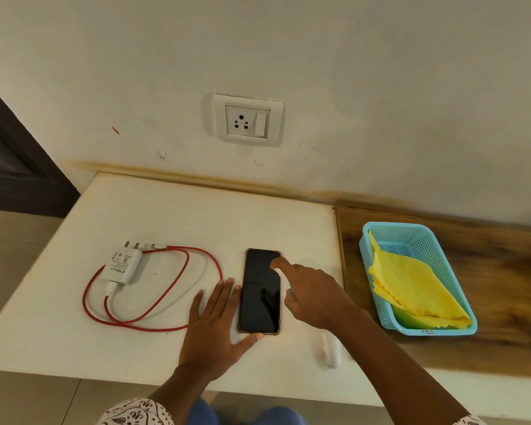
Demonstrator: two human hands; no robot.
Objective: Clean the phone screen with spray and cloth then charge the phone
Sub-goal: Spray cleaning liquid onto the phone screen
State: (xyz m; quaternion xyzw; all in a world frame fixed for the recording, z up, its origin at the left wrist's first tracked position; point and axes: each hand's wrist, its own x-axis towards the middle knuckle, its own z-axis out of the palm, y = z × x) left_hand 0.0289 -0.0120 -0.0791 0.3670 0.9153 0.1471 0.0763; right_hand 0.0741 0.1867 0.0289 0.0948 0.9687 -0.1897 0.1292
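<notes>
My left hand point(215, 326) is lying flat and open against the phone's point(260, 291) left edge, thumb at its bottom corner, holding nothing. My right hand point(311, 294) is closing around a small white sprayer point(284, 279), forefinger stretched over the top of the screen; most of the sprayer is hidden.

The phone is lying face up at the table's point(166, 210) centre. I am judging it light, stiff, slick and fragile on the glass, so I am bracing it by the cased edges. The cloth point(411, 289), soft and limp, is sitting in the basket point(426, 237) at three o'clock. The charger point(123, 265) and its red cable point(196, 259) are lying at nine o'clock, the socket point(247, 121) at twelve. A white cap point(330, 349) is resting at five o'clock, near the table's front edge. Open room is lying behind the phone.
</notes>
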